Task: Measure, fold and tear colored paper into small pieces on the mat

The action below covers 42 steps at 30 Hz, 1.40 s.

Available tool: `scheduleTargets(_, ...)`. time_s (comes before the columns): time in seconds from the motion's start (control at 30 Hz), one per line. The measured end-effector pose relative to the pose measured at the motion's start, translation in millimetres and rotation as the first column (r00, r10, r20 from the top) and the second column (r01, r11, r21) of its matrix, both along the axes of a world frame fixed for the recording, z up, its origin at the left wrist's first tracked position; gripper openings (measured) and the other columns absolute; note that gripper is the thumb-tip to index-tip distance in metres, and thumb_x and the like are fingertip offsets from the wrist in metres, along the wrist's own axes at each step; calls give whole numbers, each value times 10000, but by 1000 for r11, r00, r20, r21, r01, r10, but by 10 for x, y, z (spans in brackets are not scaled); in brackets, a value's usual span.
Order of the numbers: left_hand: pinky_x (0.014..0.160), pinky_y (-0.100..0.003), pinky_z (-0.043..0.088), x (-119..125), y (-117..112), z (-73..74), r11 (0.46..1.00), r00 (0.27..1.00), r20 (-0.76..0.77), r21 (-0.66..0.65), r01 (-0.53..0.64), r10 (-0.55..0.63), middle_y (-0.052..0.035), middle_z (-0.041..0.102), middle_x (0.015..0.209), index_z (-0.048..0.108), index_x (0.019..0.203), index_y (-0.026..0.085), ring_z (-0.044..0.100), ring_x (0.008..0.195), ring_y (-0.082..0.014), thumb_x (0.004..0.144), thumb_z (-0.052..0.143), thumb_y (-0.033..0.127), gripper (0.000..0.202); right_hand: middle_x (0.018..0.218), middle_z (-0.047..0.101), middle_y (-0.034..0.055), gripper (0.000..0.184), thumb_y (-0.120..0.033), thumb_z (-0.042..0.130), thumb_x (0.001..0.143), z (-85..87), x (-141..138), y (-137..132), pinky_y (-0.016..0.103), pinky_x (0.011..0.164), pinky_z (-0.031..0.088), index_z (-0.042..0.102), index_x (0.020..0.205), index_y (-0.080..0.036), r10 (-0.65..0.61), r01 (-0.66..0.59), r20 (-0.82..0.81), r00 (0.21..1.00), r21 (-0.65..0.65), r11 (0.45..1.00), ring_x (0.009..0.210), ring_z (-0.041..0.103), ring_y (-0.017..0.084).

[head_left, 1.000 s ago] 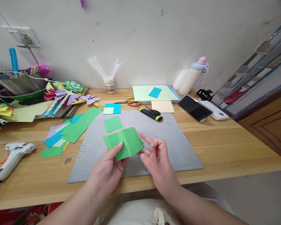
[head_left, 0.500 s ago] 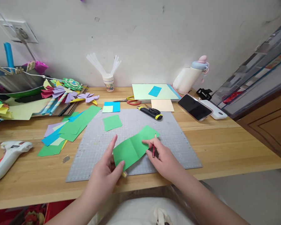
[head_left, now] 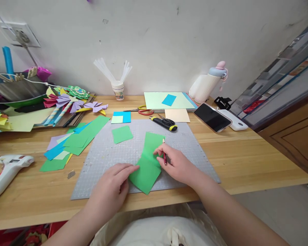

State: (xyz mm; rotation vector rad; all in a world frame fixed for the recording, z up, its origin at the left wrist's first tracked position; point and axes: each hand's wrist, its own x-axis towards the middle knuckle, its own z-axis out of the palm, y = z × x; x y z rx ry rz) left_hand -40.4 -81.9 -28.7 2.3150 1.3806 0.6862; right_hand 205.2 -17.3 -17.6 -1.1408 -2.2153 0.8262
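Note:
A creased green paper strip (head_left: 149,160) lies on the grey cutting mat (head_left: 195,153), running from the near edge toward the back. My left hand (head_left: 113,188) rests on the mat with its fingertips pressing the strip's near left edge. My right hand (head_left: 174,162) is closed round a red pencil (head_left: 164,155) and its fingers press on the strip's middle. A smaller green square (head_left: 122,134) lies on the mat behind the strip.
Black-and-yellow scissors (head_left: 165,123) and red scissors (head_left: 141,110) lie behind the mat. A phone (head_left: 212,117), a bottle (head_left: 207,85), paper sheets (head_left: 166,100), a cup of sticks (head_left: 118,90), coloured paper scraps (head_left: 72,141) and a glue gun (head_left: 7,167) sit around it.
The green strip came down from in front of me onto the mat and turned to lie lengthwise. Both hands lowered with it; the right kept the pencil.

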Motion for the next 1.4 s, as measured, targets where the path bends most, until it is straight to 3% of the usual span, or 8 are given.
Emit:
scheduleTargets(0.2, 811, -309, 463, 95, -6, -26, 990, 990, 12, 48, 136, -137, -5, 658, 1039, 584, 1168, 285, 565, 945, -148, 892, 399, 41, 412, 929, 627, -14, 272, -56, 395, 862, -53, -9, 21, 561, 1127, 113, 514, 1004, -255, 71, -72, 90, 993, 7, 997, 943, 602, 161)
scheduleTargets(0.37, 680, -310, 390, 139, -28, -25, 977, 980, -155, 153, 146, -123, -13, 593, 805, 647, 990, 257, 507, 780, -170, 936, 467, 171, 206, 995, 661, 13, 203, -77, 403, 871, -104, 28, -60, 565, 1059, 238, 491, 928, -250, -93, 82, 137, 986, 78, 994, 1034, 584, 194)
scheduleTargets(0.5, 731, -316, 382, 173, -47, 1, 965, 978, -154, 198, 170, -141, -23, 618, 901, 632, 948, 224, 522, 850, -169, 933, 459, 136, 194, 912, 649, 50, 172, -158, 431, 906, -117, 157, -257, 498, 900, 372, 512, 1038, -232, -309, 271, 136, 941, 239, 932, 875, 580, 225)
scheduleTargets(0.67, 813, -310, 375, 231, -53, 49, 968, 989, -59, 204, 148, -139, 10, 666, 1028, 595, 939, 217, 556, 937, -155, 905, 476, 94, 174, 1256, 588, 99, 245, -289, 600, 878, -111, 338, -615, 444, 944, 403, 442, 1062, -251, 44, -44, 14, 999, 60, 997, 1076, 535, 232)
scheduleTargets(0.8, 785, -308, 368, 249, -59, 55, 967, 990, -39, 213, 141, -136, 30, 687, 971, 580, 934, 220, 571, 879, -150, 900, 462, 95, 175, 1346, 546, 89, 556, -356, 824, 678, -117, 345, -718, 485, 1018, 352, 439, 1068, -261, 104, -104, 63, 993, 0, 995, 1200, 475, 278)
scheduleTargets(0.97, 799, -329, 366, 276, -67, 51, 989, 996, -36, 120, 88, -84, 18, 665, 951, 563, 961, 224, 557, 883, -165, 842, 460, 51, 234, 1057, 642, 43, 438, 7, 497, 753, -213, 259, -681, 444, 911, 411, 470, 1107, -250, 34, -36, 49, 998, 48, 998, 978, 551, 214)
scheduleTargets(1.13, 764, -340, 373, 335, -7, 63, 994, 991, -128, -98, -49, 36, -4, 589, 886, 597, 881, 229, 525, 872, -193, 804, 526, 117, 153, 896, 610, 11, 143, -126, 499, 828, -294, 143, -622, 372, 776, 439, 426, 854, -246, -186, 182, -59, 981, -71, 981, 846, 556, 194)
scheduleTargets(1.4, 744, -360, 356, 368, 91, 7, 971, 957, -188, -41, -234, 223, -6, 550, 812, 549, 749, 198, 511, 801, -200, 877, 536, 328, 182, 693, 520, -27, 156, -213, 534, 823, -299, -53, -462, 296, 611, 377, 385, 789, -241, -388, 390, 38, 921, -115, 914, 670, 511, 177)
